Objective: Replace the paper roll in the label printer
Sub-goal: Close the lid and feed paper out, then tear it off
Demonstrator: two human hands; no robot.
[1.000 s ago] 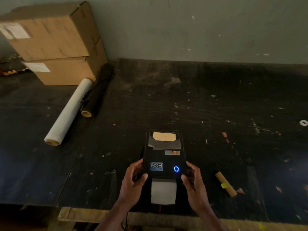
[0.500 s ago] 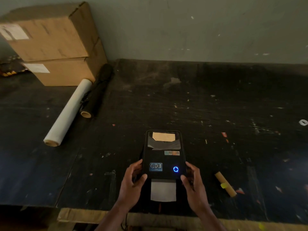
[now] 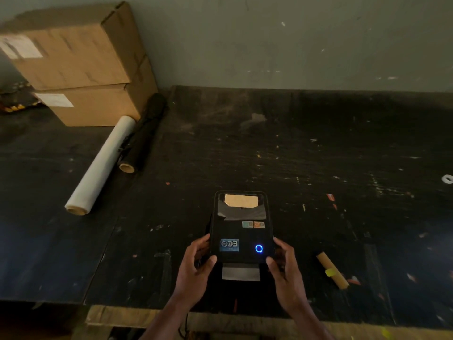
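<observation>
1. Label printer (image 3: 241,227): black, lid closed, flat on the dark tabletop (image 3: 318,148), near the front edge, roughly centre of view.
2. Left hand (image 3: 196,268): clamped on the printer's near-left corner. Thumb lies on the top face, fingers wrap the left side.
3. Right hand (image 3: 285,271): clamped on the near-right corner, mirror of the left. Thumb tip on the front edge, fingers along the right side.
4. Blue ring light (image 3: 258,248) is lit on the top face, near-right. Blue logo sticker (image 3: 229,244) sits to its left; two small coloured stickers (image 3: 253,224) sit further back on the lid.
5. Paper strip (image 3: 241,272): pale, sticking out of the front slot towards the person, between the two thumbs. Lies flat, end squared off.
6. Window at the far end of the lid shows a tan patch (image 3: 241,200) with a pale shape under it. Cannot tell if that is the roll inside or a reflection.
7. Cardboard core (image 3: 332,270): tan tube with a yellow mark at mid-length, lying on the tabletop to the right of the printer, near the right hand but not touching it. Angled, far end towards the printer.
8. Back left: two cardboard boxes (image 3: 81,65) stacked against the wall, each with a white label.
9. In front of the boxes: a white roll (image 3: 103,164) and a black roll (image 3: 142,141) lying side by side, touching along part of their length. Both well apart from the printer.
10. Small white ring (image 3: 447,179) at the far right edge of the tabletop. Surface is scuffed, with paint flecks and small scraps.
</observation>
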